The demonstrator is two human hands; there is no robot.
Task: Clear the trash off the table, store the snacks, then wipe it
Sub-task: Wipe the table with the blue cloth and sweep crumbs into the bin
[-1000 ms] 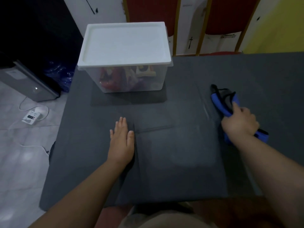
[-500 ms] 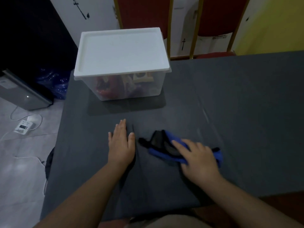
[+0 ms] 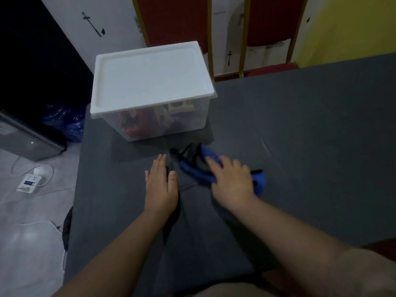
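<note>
A blue and black cloth (image 3: 194,165) lies on the dark grey table (image 3: 300,146), just in front of the snack box. My right hand (image 3: 231,179) presses flat on the cloth with straight fingers, covering its middle. My left hand (image 3: 160,185) rests flat on the table right beside it, fingers together. The clear plastic box (image 3: 162,123) with a white lid (image 3: 150,76) stands at the table's back left, lid on, with red and yellow snack packs showing through its wall.
Two red chairs with gold frames (image 3: 227,35) stand behind the table. On the floor to the left are a white power strip (image 3: 29,183), a grey appliance (image 3: 23,136) and a blue plastic bag (image 3: 68,123). The table's left edge runs close to my left arm.
My right hand has swept the cloth from the table's right side leftwards, then forwards towards the box. My left hand has stayed flat in the same spot.
</note>
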